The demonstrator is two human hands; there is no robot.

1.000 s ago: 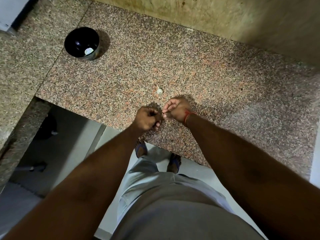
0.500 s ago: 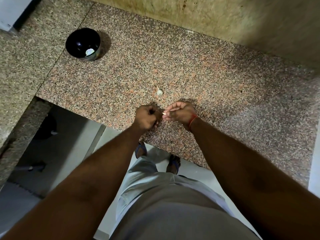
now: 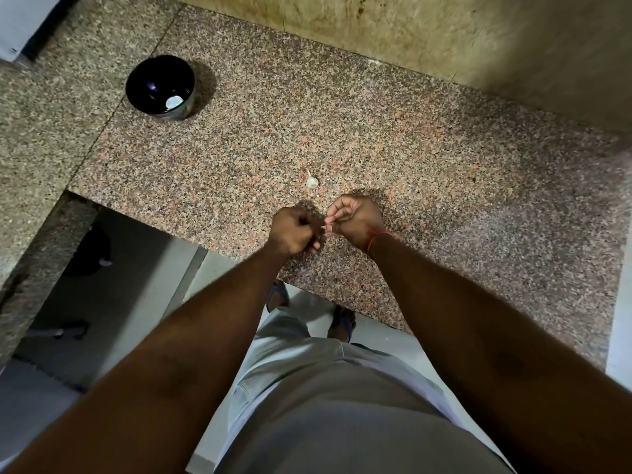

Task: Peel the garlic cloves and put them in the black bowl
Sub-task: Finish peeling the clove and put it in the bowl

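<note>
Two-handed grip (image 3: 325, 226) on garlic clove (image 3: 323, 227), between fingertips

— Camera position?
— One view only, worn on the head, facing steeply down over the person's own torso and both forearms.
— Coverage?
— Wide-angle. The granite counter (image 3: 427, 159) fills the middle, its front edge crossing beneath the arms; the wall (image 3: 444, 32) runs along the top, floor and feet at the bottom.
— Proximity?
— Forearms near the lens; black bowl (image 3: 158, 84) far upper left.
</note>
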